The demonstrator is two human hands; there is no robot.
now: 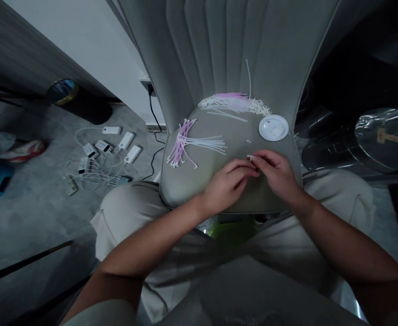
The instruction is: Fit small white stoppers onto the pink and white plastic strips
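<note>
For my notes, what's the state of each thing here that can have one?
Left hand: partly curled
Right hand: pinching a small white piece
Bundle of thin pink and white strips: splayed
Heap of thin pink and white strips: jumbled
Shallow round white dish: lying flat
Black plug: inserted
White cables: tangled

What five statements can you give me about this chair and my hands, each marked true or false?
1. The left hand and right hand are over the chair seat. True.
2. The right hand pinches a small white piece. True.
3. The white dish is in the left hand. False: the dish sits on the seat, beyond the right hand.
4. The strands at the seat's left are all pink. False: some are white.
5. White devices with cables lie on the floor. True.
</note>
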